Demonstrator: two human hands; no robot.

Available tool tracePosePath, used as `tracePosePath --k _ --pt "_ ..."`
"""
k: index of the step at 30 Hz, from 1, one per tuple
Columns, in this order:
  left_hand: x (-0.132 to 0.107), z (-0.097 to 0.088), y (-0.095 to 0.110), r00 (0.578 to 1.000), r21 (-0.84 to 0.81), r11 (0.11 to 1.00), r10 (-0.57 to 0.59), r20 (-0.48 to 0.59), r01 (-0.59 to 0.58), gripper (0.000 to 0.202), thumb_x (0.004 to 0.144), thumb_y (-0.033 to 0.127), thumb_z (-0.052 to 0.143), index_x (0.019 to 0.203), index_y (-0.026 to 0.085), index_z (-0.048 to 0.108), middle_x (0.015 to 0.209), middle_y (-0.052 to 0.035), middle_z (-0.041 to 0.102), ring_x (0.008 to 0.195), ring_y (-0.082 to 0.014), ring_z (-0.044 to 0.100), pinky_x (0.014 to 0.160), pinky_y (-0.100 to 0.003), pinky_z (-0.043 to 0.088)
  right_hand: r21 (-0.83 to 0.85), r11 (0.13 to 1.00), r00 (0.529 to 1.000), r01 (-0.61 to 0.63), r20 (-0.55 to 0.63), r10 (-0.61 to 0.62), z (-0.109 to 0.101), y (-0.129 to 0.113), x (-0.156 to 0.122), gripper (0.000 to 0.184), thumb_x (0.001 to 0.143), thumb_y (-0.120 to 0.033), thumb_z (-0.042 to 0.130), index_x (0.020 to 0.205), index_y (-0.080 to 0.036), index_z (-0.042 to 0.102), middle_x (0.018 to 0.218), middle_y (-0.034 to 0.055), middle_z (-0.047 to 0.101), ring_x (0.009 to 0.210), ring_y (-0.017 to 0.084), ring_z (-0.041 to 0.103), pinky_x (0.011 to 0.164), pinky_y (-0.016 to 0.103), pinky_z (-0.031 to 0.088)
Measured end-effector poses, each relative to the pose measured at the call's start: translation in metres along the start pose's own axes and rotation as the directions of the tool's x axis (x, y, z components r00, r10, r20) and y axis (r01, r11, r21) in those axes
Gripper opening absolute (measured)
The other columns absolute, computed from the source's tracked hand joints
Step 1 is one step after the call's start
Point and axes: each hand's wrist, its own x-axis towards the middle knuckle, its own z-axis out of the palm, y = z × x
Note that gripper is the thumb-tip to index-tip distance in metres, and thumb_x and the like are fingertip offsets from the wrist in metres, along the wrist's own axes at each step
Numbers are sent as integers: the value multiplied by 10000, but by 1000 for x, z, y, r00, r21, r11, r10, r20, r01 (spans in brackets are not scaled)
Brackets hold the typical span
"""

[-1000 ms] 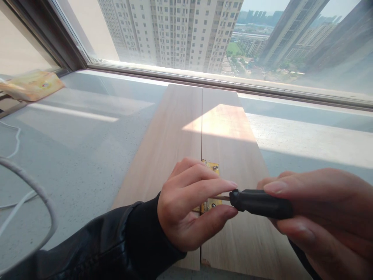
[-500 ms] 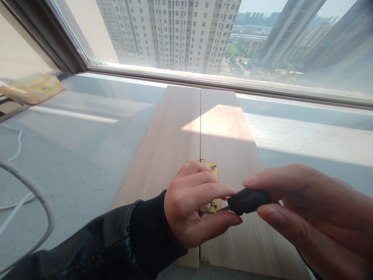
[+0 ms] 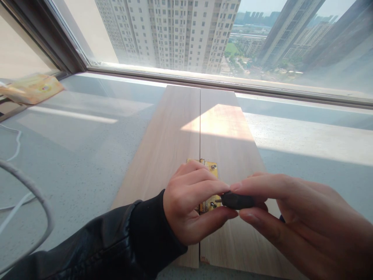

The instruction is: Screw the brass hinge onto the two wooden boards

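Note:
Two light wooden boards [image 3: 171,132] lie side by side on a grey sill, joined near me by a brass hinge [image 3: 212,167]. My left hand [image 3: 192,204], in a black sleeve, curls over the hinge, its fingertips pinched at the shaft end of a black-handled screwdriver [image 3: 236,201]. My right hand [image 3: 297,221] wraps its fingers round the screwdriver's handle, covering most of it. The tip points left at the hinge's lower screws and is hidden behind my left fingers.
The grey stone sill [image 3: 87,147] runs under a wide window [image 3: 204,35] with tower blocks outside. A yellow packet [image 3: 32,88] lies at the far left. White cables [image 3: 26,186] loop across the left side.
My right hand has slid left along the handle, closing over it, so less black handle shows. My left hand has stayed on the hinge.

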Motion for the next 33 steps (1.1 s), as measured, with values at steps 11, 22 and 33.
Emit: tracePosePath --k 11,22,33 --pt "0 2 2 998 1 1000 -8 -68 8 137 683 170 727 794 117 667 686 -48 676 631 -148 544 626 -335 476 78 996 997 -54 -52 58 3 -5 -3 189 896 -270 612 1071 -315 558 809 -35 716 669 100 668 565 185 492" --pt "-1 2 2 999 0 1000 -30 -14 30 107 745 189 703 823 117 689 673 -53 672 627 -156 559 614 -340 475 58 997 996 -53 -64 57 8 -4 -3 147 947 -262 535 1089 -302 538 838 -22 722 671 104 676 553 210 488" --pt "0 1 1 999 -24 1000 -10 -42 9 142 738 192 734 831 100 677 680 -60 678 632 -157 552 615 -343 473 -33 999 998 -4 -58 2 1 -4 0 128 965 -344 505 1085 -316 541 813 -84 725 682 31 675 590 86 513"
